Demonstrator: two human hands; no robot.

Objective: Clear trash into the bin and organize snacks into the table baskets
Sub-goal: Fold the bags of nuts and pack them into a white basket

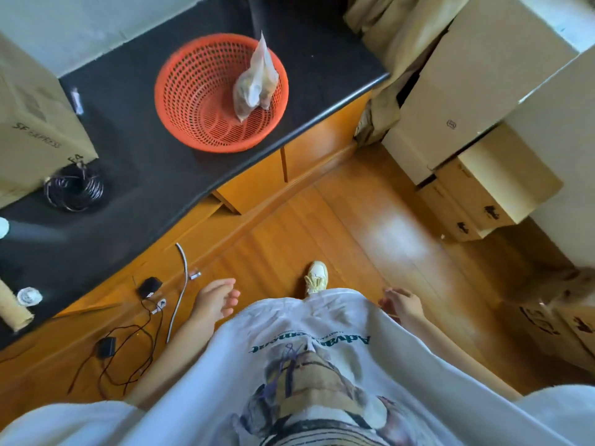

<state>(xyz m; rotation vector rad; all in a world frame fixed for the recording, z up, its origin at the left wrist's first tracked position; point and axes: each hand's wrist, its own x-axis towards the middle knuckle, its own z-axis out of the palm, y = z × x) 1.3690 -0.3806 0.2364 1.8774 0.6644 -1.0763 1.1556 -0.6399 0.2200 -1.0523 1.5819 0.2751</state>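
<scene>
One red basket sits on the far black counter, holding one clear snack bag propped upright against its right wall. Both hands hang near the body over the wood floor, holding nothing: left hand loosely spread, right hand loosely curled. One cable coil lies left on the counter.

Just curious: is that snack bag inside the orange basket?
Yes, inside: the clear snack bag stands propped against the orange basket's far wall.
</scene>
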